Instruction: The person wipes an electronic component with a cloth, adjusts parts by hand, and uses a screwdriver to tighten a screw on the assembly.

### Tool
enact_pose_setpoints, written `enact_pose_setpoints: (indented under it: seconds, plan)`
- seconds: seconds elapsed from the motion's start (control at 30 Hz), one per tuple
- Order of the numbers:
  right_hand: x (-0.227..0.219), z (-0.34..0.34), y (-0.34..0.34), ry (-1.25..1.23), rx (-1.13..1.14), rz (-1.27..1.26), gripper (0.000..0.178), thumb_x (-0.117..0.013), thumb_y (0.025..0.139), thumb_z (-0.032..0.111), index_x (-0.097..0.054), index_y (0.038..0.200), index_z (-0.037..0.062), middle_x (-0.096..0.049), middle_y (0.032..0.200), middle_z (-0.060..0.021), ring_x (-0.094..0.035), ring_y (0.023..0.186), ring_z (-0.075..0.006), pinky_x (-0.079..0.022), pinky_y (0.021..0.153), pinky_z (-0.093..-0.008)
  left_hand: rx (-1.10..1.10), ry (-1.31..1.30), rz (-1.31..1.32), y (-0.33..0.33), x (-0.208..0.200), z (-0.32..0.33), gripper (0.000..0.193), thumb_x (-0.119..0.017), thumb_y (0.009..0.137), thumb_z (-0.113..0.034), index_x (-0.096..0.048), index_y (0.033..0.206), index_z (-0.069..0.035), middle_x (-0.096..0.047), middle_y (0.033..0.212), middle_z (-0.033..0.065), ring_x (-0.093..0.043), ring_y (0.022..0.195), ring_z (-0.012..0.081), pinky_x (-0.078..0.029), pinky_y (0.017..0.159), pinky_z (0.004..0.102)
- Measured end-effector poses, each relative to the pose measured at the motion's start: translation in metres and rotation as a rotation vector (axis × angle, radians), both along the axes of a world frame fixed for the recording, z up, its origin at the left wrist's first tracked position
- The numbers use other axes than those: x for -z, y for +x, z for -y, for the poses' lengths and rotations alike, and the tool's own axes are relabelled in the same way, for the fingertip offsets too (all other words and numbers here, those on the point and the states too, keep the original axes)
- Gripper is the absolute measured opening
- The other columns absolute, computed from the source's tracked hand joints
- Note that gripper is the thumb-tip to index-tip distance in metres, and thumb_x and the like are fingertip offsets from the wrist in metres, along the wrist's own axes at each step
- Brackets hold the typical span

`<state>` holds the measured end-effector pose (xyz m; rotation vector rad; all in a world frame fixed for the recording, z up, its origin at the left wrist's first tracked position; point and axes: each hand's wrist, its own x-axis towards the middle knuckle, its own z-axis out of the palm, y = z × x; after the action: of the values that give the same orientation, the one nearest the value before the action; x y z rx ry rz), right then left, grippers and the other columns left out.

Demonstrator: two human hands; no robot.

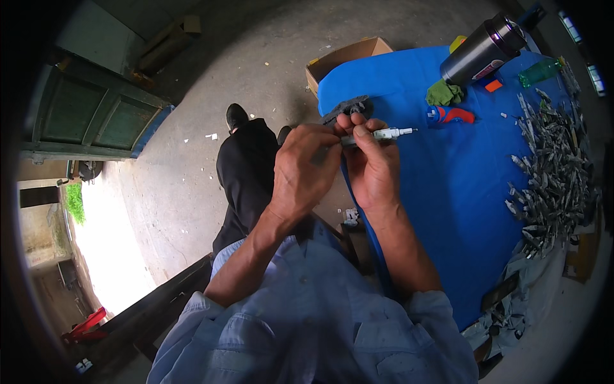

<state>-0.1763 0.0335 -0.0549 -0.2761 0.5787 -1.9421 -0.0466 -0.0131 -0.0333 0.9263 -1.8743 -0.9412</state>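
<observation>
A slim white pen-shaped piece (395, 133) with a narrow tip lies level over the near-left edge of the blue-covered table. My right hand (376, 171) grips it between thumb and fingers, the tip sticking out to the right. Closed in a pinch, my left hand (306, 168) meets the piece's other end. What its fingertips hold there is mostly hidden. Just behind my hands is a dark grey cloth or glove (347, 109) at the table's edge.
On the blue cloth (448, 185) stand a steel tumbler (484, 50), a green rag (446, 94), a red-and-blue bottle (451, 115) and a green plastic bottle (540, 72). Many thin grey pieces (553, 176) are heaped at right. A cardboard box (348, 56) sits beyond the table.
</observation>
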Motion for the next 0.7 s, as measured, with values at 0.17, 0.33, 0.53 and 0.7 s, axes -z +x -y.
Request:
enact_pose_setpoints:
  seconds: [0.17, 0.33, 0.53, 0.7]
  plan:
    - [0.0014, -0.0002, 0.0031, -0.011, 0.021, -0.038, 0.019, -0.066, 0.102, -0.005, -0.063, 0.111, 0.0116, -0.073, 0.121, -0.0067, -0.072, 0.116, -0.0246, -0.055, 0.106, -0.0422, -0.004, 0.029, -0.022, -0.0003, -0.001, -0.0001, 0.012, -0.077, 0.085, 0.001, -0.075, 0.097, 0.0, -0.074, 0.104, 0.0139, -0.073, 0.098, 0.0331, -0.058, 0.085, 0.0419]
    - [-0.0036, -0.0026, 0.0052, 0.007, 0.021, -0.088, 0.021, -0.062, 0.101, -0.008, -0.061, 0.111, 0.0117, -0.072, 0.123, -0.0068, -0.071, 0.119, -0.0252, -0.054, 0.107, -0.0428, -0.042, -0.028, 0.021, -0.0049, -0.001, -0.0022, 0.014, -0.076, 0.082, 0.003, -0.071, 0.093, -0.001, -0.072, 0.103, 0.0137, -0.071, 0.096, 0.0347, -0.058, 0.083, 0.0429]
    - [-0.0045, -0.0043, 0.0029, 0.031, 0.005, -0.024, 0.019, -0.063, 0.1, -0.004, -0.061, 0.109, 0.0126, -0.072, 0.125, -0.0069, -0.068, 0.124, -0.0247, -0.052, 0.11, -0.0453, -0.052, -0.274, 0.073, -0.0062, -0.0001, -0.0009, 0.014, -0.072, 0.084, 0.008, -0.068, 0.096, 0.001, -0.071, 0.105, 0.0136, -0.073, 0.088, 0.0281, -0.059, 0.077, 0.0365]
    - [-0.0046, -0.0058, -0.0021, 0.044, -0.036, 0.037, 0.02, -0.063, 0.099, -0.005, -0.06, 0.108, 0.0124, -0.072, 0.126, -0.0078, -0.068, 0.124, -0.0254, -0.051, 0.111, -0.0454, -0.05, -0.329, 0.085, -0.0091, -0.002, 0.0011, 0.016, -0.072, 0.082, 0.01, -0.067, 0.094, 0.0, -0.071, 0.104, 0.0136, -0.072, 0.089, 0.0305, -0.06, 0.076, 0.0387]
